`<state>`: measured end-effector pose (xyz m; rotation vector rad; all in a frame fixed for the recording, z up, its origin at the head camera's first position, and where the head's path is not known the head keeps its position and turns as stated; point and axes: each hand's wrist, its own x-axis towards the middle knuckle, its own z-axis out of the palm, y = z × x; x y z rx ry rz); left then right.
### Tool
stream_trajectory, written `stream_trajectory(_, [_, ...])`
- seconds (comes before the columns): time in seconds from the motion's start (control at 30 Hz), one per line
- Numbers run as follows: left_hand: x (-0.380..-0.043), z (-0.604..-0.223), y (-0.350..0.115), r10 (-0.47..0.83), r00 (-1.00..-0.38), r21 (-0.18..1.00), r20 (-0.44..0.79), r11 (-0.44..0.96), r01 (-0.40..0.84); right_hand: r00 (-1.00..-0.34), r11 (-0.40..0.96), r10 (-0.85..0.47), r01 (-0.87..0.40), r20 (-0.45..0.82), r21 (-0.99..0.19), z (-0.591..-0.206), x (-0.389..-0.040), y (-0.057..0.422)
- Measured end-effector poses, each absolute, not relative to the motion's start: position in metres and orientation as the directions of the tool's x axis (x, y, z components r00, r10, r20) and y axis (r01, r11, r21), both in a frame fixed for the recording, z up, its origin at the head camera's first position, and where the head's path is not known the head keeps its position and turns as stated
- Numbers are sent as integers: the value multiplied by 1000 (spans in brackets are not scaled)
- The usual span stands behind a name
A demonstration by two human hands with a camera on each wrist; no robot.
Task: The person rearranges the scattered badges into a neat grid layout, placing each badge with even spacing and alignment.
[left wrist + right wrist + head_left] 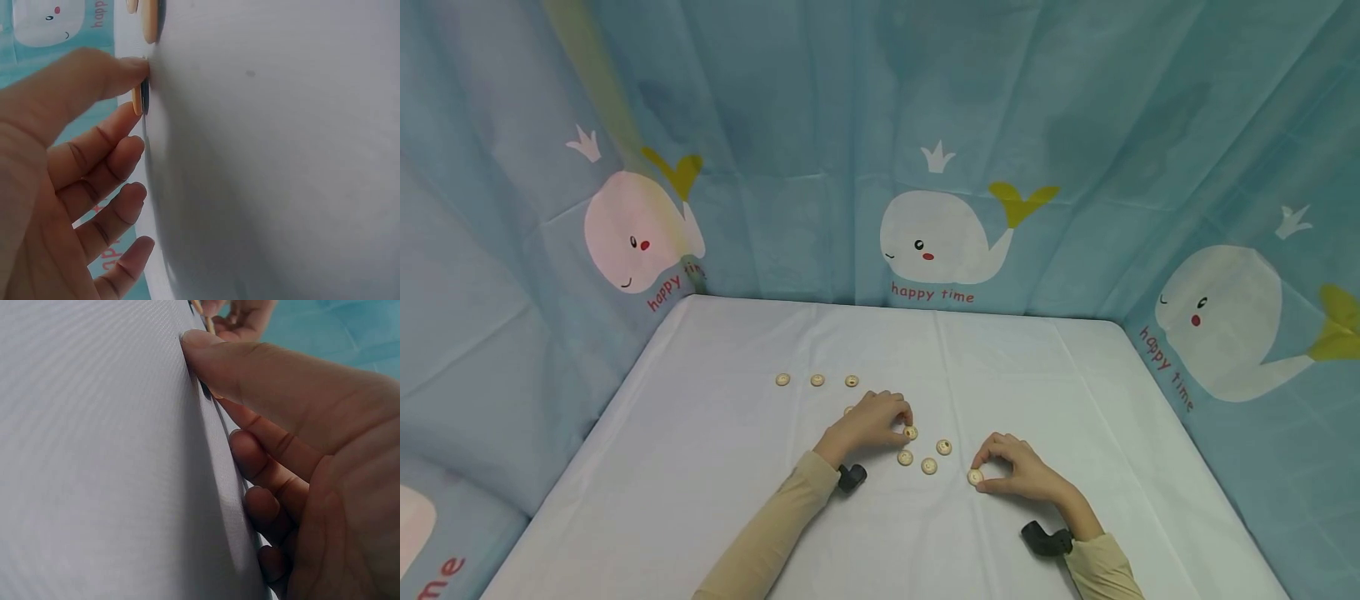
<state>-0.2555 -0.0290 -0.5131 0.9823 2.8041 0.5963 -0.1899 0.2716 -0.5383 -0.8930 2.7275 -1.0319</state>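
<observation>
My left hand point(870, 421) pinches a small round cream-coloured disc point(911, 433) between thumb and forefinger, flat at the tabletop. In the left wrist view this disc point(137, 100) appears edge-on, and the other fingers spread loosely below it. To the right, my right hand point(1018, 471) has thumb and forefinger on opposite edges of another such disc point(975, 477). The right wrist view shows that hand's thumb point(231, 365) covering most of its disc. Between the hands lie three more discs: one upper right point(943, 447), one in the middle point(928, 466) and one at left point(906, 457). Their face markings are too small to read.
Beyond my left hand, three discs form a row: left disc point(782, 379), middle disc point(817, 380), right disc point(852, 381). Another disc point(848, 411) is partly hidden by that hand. A white cloth covers the table point(737, 492). Blue whale-print curtains point(805, 167) enclose its back and sides.
</observation>
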Motion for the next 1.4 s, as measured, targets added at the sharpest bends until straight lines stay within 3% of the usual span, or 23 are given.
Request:
stream_trajectory(0.5, [-256, -512, -36, 602, -798, 411, 17, 723, 555, -822, 607, -556, -501, 120, -617, -541, -191, 272])
stream_trajectory(1.17, [-257, -510, -83, 524, -845, 403, 104, 755, 518, -827, 605, -552, -487, 110, -630, -538, -191, 272])
stream_trajectory(1.4, [-255, -506, -100, 485, -867, 455, 115, 750, 480, -823, 603, -556, -494, 114, -626, -539, -191, 272])
